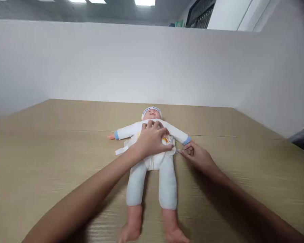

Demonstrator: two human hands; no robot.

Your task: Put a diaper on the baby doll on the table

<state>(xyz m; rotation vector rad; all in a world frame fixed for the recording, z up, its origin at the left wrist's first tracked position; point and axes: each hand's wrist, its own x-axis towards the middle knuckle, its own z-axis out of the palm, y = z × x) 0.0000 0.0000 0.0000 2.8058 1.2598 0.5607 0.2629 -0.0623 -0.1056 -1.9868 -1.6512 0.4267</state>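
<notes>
A baby doll (152, 175) in a white suit with blue cuffs lies on its back on the wooden table (40, 152), head away from me, bare feet toward me. A white diaper (155, 160) is wrapped about its waist, and one loose tab (121, 150) sticks out on the left side. My left hand (152, 138) lies flat on the doll's belly and presses the diaper front down. My right hand (196, 155) is at the doll's right hip and pinches the diaper's right tab between thumb and fingers.
White partition walls (152, 64) enclose the table at the back and on both sides. The tabletop has a seam (218, 136) running across behind the doll. Ceiling lights (144, 2) show above the wall.
</notes>
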